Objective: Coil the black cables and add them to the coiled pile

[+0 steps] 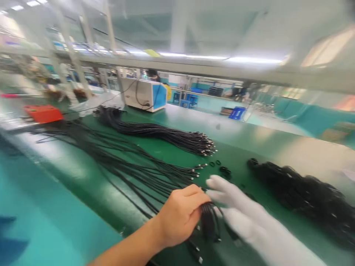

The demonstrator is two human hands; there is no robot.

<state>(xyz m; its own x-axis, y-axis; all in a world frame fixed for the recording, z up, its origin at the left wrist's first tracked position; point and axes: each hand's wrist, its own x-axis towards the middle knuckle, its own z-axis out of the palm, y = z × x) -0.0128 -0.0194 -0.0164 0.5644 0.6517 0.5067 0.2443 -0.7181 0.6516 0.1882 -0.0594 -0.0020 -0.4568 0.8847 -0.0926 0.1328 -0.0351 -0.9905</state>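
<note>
hands come first: there are two. the left hand (pixel 181 214) is bare, and its grip is closed around a small bunch of black cables (pixel 208 221), folded into a loop near the front of the green desk (pixel 166 147). the right hand (pixel 235 207) wears a soft white glove. it is blurry, its fingers are spread out flat, and it holds nothing; it sits just beside the bunch, and i cannot tell if it touches it.

black cables lie in three more groups on the desk. one loose fan of thin, long cables (pixel 124 166) runs from the far left toward the left hand, too many to count. one tidy bundle (pixel 166 135) lies farther back, with shiny metal tips all at one end. one fuzzy dark heap (pixel 305 192) lies on the right.

a few small black rings (pixel 222 168) lie just past the glove; i can see about four, round and thin.

the desk is smooth and shiny. far back stands one white and blue box machine (pixel 145 94), and at far left sits one flat orange box (pixel 43 112).
</note>
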